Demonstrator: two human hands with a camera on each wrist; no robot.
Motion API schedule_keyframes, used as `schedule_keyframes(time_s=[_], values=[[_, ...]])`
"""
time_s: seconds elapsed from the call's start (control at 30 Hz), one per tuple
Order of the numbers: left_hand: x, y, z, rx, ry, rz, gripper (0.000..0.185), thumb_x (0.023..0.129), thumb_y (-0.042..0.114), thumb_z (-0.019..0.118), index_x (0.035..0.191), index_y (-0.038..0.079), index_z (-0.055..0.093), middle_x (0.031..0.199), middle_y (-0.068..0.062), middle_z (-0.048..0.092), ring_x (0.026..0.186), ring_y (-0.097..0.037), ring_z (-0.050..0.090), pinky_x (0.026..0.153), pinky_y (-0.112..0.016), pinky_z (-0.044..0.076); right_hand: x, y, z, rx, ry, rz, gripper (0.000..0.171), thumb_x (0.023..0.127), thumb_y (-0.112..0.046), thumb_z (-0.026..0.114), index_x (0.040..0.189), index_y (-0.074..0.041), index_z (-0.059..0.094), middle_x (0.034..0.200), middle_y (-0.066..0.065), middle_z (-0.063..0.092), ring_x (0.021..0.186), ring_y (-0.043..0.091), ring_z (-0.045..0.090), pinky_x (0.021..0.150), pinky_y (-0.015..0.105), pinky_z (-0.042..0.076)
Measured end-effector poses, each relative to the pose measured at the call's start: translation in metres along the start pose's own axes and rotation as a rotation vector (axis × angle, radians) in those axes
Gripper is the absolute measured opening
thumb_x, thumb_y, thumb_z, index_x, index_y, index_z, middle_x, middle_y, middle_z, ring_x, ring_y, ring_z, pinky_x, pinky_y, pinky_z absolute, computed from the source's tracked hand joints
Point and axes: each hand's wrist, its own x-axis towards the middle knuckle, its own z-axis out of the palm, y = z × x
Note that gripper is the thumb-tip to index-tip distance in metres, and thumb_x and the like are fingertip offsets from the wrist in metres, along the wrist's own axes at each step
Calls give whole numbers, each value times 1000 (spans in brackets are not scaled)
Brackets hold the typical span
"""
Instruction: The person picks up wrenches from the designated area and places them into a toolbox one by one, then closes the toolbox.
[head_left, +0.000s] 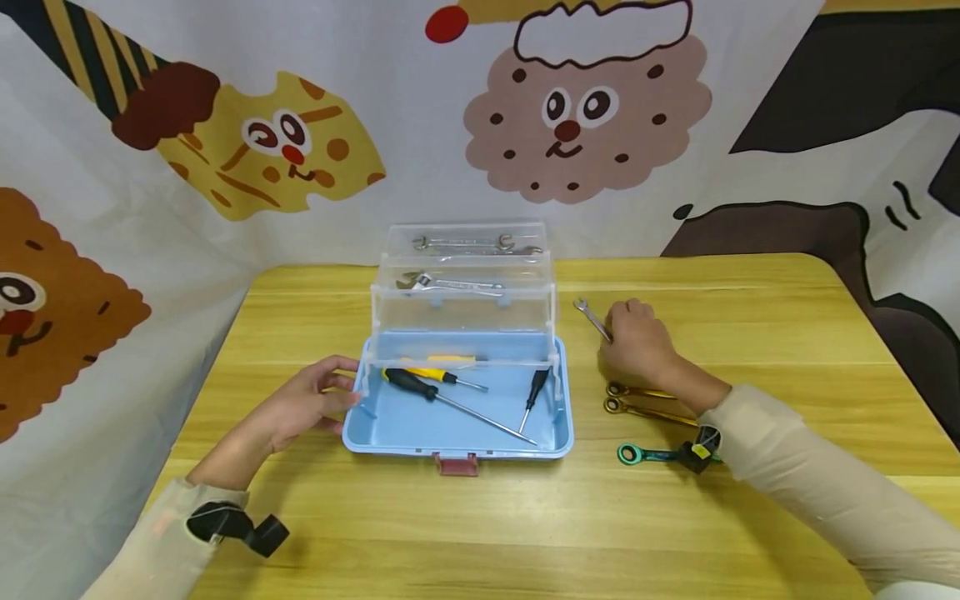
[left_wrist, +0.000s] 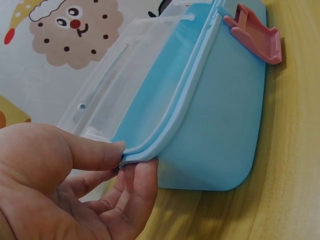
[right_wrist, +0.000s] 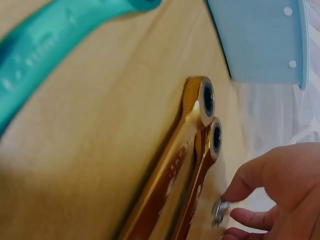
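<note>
A light blue toolbox (head_left: 408, 452) with a pink latch (head_left: 457, 465) stands open on the table, its clear trays raised at the back. My left hand (head_left: 311, 404) pinches the box's left rim between thumb and fingers, as the left wrist view shows closely. To the right of the box, my right hand (head_left: 637, 342) holds a small silver wrench (head_left: 592, 319) by its near end, the open-end head pointing away toward the back. In the right wrist view, thumb and fingertips close round the wrench's end (right_wrist: 218, 212) low over the table.
Two gold ratchet wrenches (head_left: 652, 411) and a teal ratchet wrench (head_left: 654, 455) lie under my right forearm. Inside the box are a long black screwdriver (head_left: 411, 382), a yellow one (head_left: 429, 374) and a short black one (head_left: 537, 387). The trays hold an adjustable wrench (head_left: 457, 286) and silver wrenches (head_left: 461, 243).
</note>
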Motion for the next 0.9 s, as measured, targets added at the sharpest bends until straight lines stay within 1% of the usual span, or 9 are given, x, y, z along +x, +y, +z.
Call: schedule_keyframes(time_s=[0.13,0.2,0.3,0.37,0.47,0.6,0.7,0.8,0.9], values=[[0,0,0,1,2,-5,49,102,5,60,145,-5,40,120,-21,52,91,-24,62,69,-35,60,3,2,-4,-55,-19,50,17,92,-10,62,99,5,62,99,24,55,92,41,53,70,52,49],[-1,0,1,0,1,-3,48,102,5,60,144,-5,40,120,-20,52,91,-24,63,70,-35,60,5,3,-7,-73,-37,65,21,95,-14,64,100,6,65,96,22,59,87,38,57,68,50,50],[-1,0,1,-1,0,-1,48,102,5,60,145,-5,40,120,-20,52,91,-24,63,70,-35,60,10,6,-10,-71,-97,86,27,100,-20,65,104,6,71,88,17,64,74,30,58,59,41,48],[0,0,1,-2,0,-1,48,102,5,59,145,-5,40,120,-21,52,91,-24,63,70,-35,60,12,7,-12,-57,-157,97,29,102,-22,63,107,5,73,83,13,65,66,25,54,53,35,43],[0,0,0,-2,0,0,48,102,5,60,145,-5,40,121,-21,52,91,-24,63,70,-35,60,15,7,-15,-41,-236,102,30,105,-21,58,108,5,74,77,9,63,61,21,48,51,31,36],[1,-1,1,4,7,-1,48,101,5,60,144,-4,40,121,-22,52,91,-24,63,70,-36,60,17,11,-20,37,-287,71,32,106,-18,53,98,6,73,64,4,52,53,16,41,49,28,33],[0,-1,2,6,10,-2,48,101,5,60,144,-4,40,121,-22,52,91,-24,63,70,-36,60,18,18,-24,138,-296,54,31,107,-15,49,105,10,67,69,6,53,54,15,42,51,29,36],[0,-1,1,0,8,-3,48,101,5,60,144,-4,40,121,-22,52,91,-24,63,70,-36,60,19,23,-29,232,-282,52,30,107,-12,47,120,14,55,89,18,61,63,18,48,55,32,41],[1,-1,1,-2,7,-4,48,102,5,60,144,-3,40,121,-22,52,91,-24,63,70,-36,60,19,26,-33,300,-236,41,31,105,-11,50,127,12,50,104,26,63,67,20,50,58,33,42]])
